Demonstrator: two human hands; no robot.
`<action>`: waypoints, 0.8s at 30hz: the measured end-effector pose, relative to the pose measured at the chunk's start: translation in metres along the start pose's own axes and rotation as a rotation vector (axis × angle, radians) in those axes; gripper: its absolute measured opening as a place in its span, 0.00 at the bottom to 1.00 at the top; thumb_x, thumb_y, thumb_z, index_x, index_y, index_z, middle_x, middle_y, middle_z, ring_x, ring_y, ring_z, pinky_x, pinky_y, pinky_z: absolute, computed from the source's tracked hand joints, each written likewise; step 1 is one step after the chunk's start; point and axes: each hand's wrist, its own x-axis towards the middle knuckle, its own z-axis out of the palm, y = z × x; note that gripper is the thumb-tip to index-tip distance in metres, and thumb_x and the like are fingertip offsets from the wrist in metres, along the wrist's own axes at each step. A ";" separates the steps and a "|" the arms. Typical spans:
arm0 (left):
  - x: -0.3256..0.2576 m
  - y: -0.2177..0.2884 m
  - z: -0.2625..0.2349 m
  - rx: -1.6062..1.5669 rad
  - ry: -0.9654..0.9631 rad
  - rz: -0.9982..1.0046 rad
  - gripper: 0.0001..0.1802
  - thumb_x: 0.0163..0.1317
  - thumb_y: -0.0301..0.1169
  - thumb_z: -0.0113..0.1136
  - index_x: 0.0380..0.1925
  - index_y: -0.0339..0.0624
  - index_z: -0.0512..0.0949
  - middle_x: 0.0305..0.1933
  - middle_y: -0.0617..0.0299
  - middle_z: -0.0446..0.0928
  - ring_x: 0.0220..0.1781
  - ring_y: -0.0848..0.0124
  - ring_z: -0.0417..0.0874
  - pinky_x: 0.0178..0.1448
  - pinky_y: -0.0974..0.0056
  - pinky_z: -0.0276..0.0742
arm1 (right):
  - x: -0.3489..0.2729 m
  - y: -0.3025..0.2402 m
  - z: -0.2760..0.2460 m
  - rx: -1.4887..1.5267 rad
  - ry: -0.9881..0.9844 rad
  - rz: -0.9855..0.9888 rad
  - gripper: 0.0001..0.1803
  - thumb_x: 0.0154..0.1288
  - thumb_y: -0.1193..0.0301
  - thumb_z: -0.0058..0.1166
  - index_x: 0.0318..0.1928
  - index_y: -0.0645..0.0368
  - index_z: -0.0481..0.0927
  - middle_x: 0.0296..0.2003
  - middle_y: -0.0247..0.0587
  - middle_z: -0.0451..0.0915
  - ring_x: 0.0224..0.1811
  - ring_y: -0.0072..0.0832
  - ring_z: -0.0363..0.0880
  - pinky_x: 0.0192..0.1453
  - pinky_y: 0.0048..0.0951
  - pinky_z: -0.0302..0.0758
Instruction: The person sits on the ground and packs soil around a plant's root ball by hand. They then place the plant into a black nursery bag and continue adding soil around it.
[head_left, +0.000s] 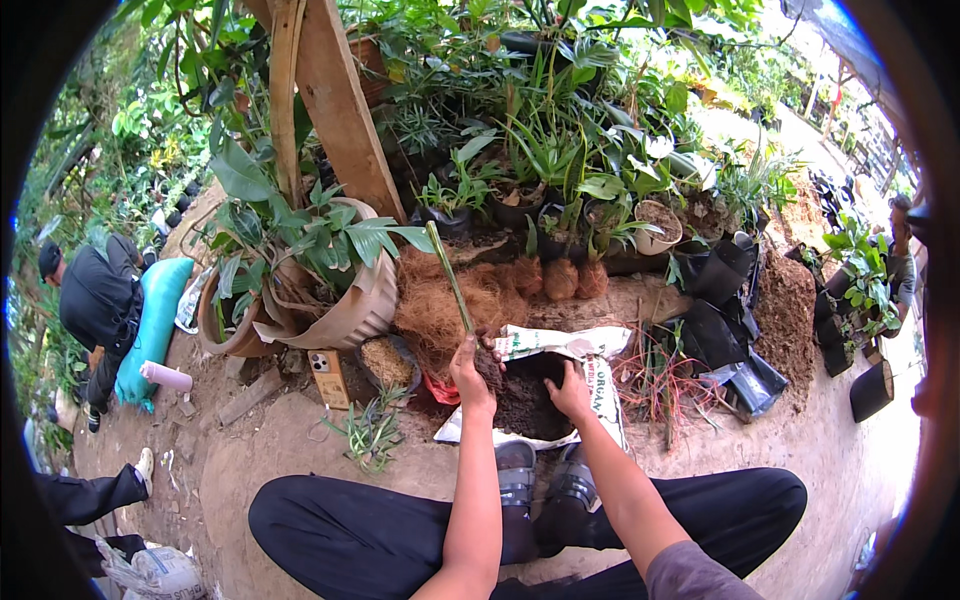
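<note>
on bare brown ground at a plant nursery, a leaning wooden post [335,100] rises past crowded potted greenery, and below it a big tan pot [350,310] lies tipped on its side with a leafy plant spilling out. just right of it sits a mound of brown coconut fibre [440,310], then a heap of empty black grow bags [725,320]. nearer the person's crossed legs, an opened white sack [560,345] holds dark soil [525,400]. the left hand [472,365] is at the sack's left edge, fingers closed around the base of a thin green stalk [448,275] standing upright. the right hand [572,392] rests on the soil, fingers curled down into it; whether they grip anything i cannot tell.
</note>
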 end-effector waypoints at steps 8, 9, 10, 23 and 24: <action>-0.001 0.003 0.001 -0.063 -0.009 0.001 0.25 0.69 0.45 0.56 0.51 0.31 0.73 0.33 0.64 0.75 0.29 0.74 0.77 0.27 0.68 0.76 | 0.010 0.005 0.005 -0.011 -0.153 -0.006 0.46 0.59 0.50 0.63 0.66 0.71 0.60 0.62 0.69 0.66 0.65 0.57 0.67 0.69 0.45 0.66; -0.001 0.003 0.001 -0.064 -0.012 0.007 0.25 0.69 0.45 0.56 0.51 0.31 0.73 0.33 0.64 0.75 0.29 0.74 0.77 0.27 0.68 0.76 | 0.008 -0.001 0.007 -0.020 -0.124 -0.044 0.46 0.59 0.50 0.63 0.65 0.72 0.61 0.62 0.69 0.66 0.65 0.57 0.67 0.69 0.44 0.65; -0.001 0.003 0.002 -0.065 -0.016 0.013 0.25 0.69 0.45 0.56 0.51 0.31 0.73 0.33 0.64 0.74 0.29 0.74 0.77 0.27 0.68 0.76 | 0.006 -0.007 0.009 -0.045 -0.107 -0.065 0.46 0.59 0.49 0.63 0.64 0.73 0.63 0.62 0.69 0.66 0.65 0.57 0.67 0.69 0.44 0.65; -0.001 0.008 0.004 -0.061 -0.027 0.001 0.21 0.70 0.41 0.55 0.50 0.33 0.75 0.33 0.64 0.76 0.28 0.75 0.78 0.26 0.68 0.77 | -0.021 -0.047 0.027 -0.063 -0.138 -0.348 0.17 0.58 0.67 0.60 0.48 0.55 0.82 0.51 0.53 0.78 0.52 0.48 0.78 0.54 0.43 0.78; -0.002 0.007 0.005 -0.056 -0.030 0.002 0.21 0.70 0.41 0.55 0.49 0.33 0.75 0.33 0.64 0.76 0.28 0.75 0.78 0.26 0.68 0.77 | -0.025 -0.046 0.027 -0.083 -0.168 -0.309 0.16 0.58 0.69 0.59 0.48 0.56 0.82 0.49 0.53 0.79 0.50 0.48 0.79 0.51 0.43 0.79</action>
